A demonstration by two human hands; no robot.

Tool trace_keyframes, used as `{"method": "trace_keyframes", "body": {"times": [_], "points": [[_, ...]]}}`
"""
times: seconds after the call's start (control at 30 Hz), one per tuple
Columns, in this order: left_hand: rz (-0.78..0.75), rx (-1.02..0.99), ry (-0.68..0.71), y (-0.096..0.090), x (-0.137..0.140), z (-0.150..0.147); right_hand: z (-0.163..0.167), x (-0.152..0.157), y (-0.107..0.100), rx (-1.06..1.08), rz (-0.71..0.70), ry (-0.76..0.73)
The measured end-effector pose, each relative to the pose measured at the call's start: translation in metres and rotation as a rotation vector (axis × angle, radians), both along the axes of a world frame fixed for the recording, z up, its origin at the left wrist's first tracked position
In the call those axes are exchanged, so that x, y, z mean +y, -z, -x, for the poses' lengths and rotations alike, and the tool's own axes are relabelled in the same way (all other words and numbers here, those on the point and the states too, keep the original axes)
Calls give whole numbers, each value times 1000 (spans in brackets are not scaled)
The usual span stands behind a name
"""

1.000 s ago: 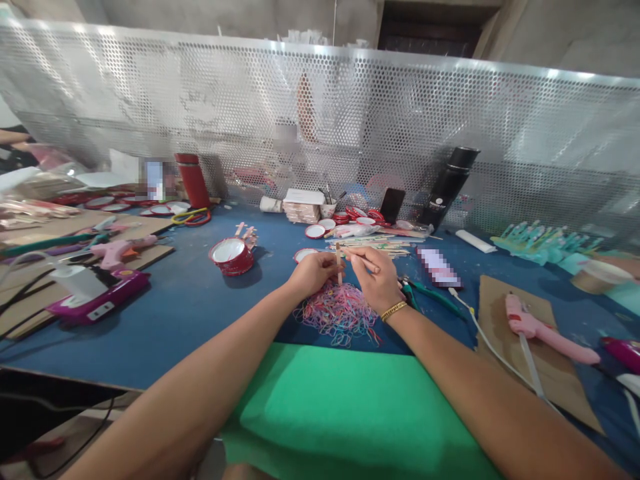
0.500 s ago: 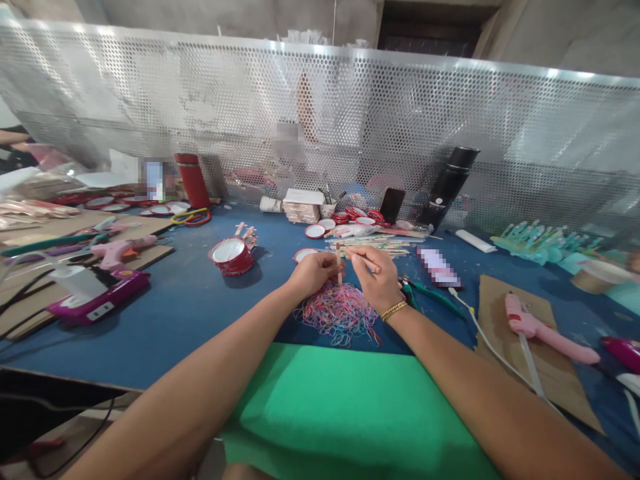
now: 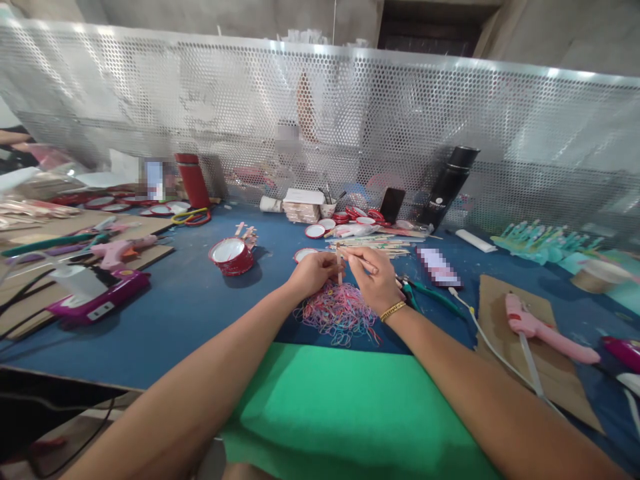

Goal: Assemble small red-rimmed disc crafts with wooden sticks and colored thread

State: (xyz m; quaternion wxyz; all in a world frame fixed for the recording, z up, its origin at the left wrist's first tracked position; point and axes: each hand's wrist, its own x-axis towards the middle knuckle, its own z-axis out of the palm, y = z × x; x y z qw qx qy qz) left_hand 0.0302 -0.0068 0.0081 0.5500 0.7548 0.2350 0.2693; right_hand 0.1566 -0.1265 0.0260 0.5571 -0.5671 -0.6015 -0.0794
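Near the middle of the blue table, my left hand (image 3: 315, 272) is closed in a pinch on a slim wooden stick (image 3: 339, 261), held upright. Close on its right, my right hand (image 3: 373, 275) has its fingers pressed together, their tips at the stick's upper part; anything in them is too small to make out. Below both hands lies a loose heap of thin multicoloured strings (image 3: 340, 313), pink, blue and yellow. A red-rimmed white lid (image 3: 304, 255) sits partly hidden behind my left hand. Wooden sticks (image 3: 385, 245) are spread just beyond my hands.
On the left stands a red tub (image 3: 235, 259) with a white inside. Pliers (image 3: 435, 297) lie right of my right hand, near a phone (image 3: 440, 267) with a cable. A pink glue gun (image 3: 543, 327) rests on cardboard. A perforated metal screen (image 3: 320, 100) closes off the back.
My right hand has shifted slightly left, its fingertips now closer to the upright stick. My left hand and the stick have hardly moved.
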Motion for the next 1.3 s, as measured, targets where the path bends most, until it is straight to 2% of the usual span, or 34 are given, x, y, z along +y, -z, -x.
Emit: {"method": "trace_keyframes", "body": {"times": [0.2, 0.37, 1.3], "points": [[53, -6, 0, -2, -2, -1, -2, 0, 0, 45, -2, 9], [25, -9, 1, -3, -2, 0, 0, 0, 0, -7, -5, -8], [80, -18, -4, -5, -4, 2, -3, 2, 0, 37, -10, -10]]}}
